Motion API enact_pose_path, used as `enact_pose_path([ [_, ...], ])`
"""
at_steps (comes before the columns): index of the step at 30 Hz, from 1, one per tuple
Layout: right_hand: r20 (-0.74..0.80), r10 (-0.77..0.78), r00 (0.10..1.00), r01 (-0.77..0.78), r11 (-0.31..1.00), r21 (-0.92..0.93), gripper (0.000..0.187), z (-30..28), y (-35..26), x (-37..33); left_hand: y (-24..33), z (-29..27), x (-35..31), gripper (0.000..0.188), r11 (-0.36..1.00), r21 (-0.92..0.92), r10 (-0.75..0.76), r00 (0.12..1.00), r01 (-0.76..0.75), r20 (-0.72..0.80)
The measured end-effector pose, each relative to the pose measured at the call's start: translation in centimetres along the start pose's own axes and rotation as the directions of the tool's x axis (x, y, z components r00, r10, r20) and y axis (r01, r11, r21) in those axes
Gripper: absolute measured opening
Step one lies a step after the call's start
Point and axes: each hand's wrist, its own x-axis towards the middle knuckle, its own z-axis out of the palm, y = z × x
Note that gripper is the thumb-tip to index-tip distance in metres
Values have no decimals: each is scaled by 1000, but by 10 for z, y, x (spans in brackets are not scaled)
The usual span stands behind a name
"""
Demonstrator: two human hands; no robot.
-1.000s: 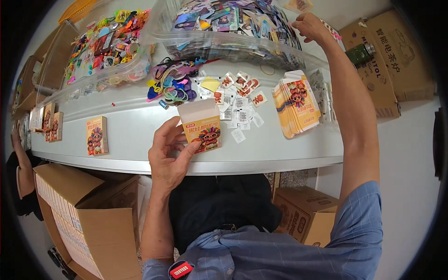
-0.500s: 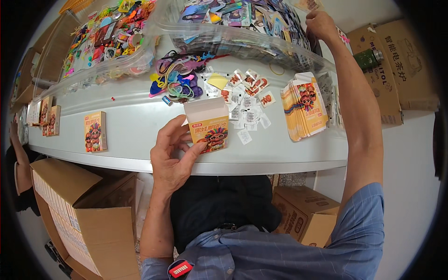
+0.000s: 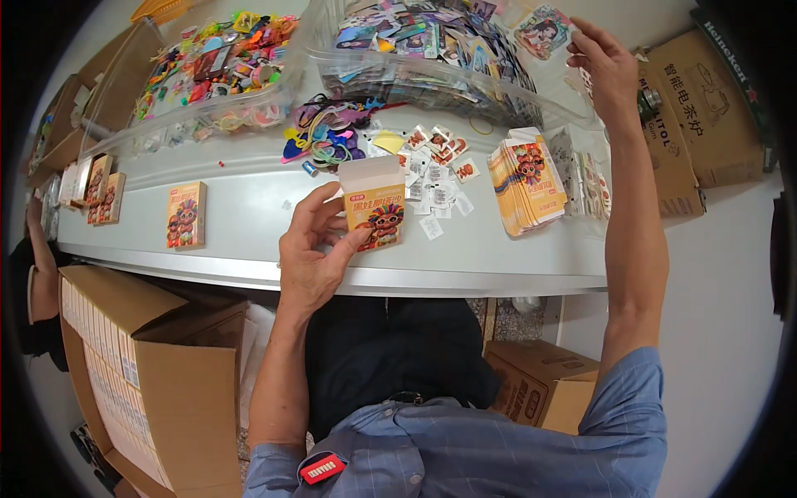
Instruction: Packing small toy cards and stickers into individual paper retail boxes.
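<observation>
Left hand (image 3: 314, 249): curled part-open, gripping the open orange box (image 3: 375, 214).
Right hand (image 3: 610, 70): fingertips pinched on a picture card (image 3: 544, 31), beyond the box and to its right.
Box: long side runs toward its raised flap (image 3: 369, 173).
Stacked packs (image 3: 530, 191): right of the box.

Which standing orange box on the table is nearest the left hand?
The lone box left of that hand; the other standing boxes cluster farther left.

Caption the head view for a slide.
Left hand holds an open orange box; right hand holds a picture card near a clear bin of cards.
</observation>
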Motion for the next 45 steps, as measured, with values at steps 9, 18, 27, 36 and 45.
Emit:
enact_pose_path([
  [9,141,-93,986,20,891,453,23,96,-60,-117,-1,-9,4,63,994,-92,-43,993,53,112],
  [18,273,-20,962,-122,863,491,18,139,-50,-158,0,-11,4,62,992,-116,-32,989,49,144],
  [27,439,-155,885,60,973,222,17,132,-51,-162,1,-9,4,62,991,-122,-40,990,57,139],
  [36,192,-85,978,79,996,37,21,112,-45,-150,0,-8,5,63,990,-127,-38,991,54,126],
  [45,332,101,938,132,782,-610,40,124,-4,-159,-1,-8,4,65,992,-118,-26,993,40,117],
])
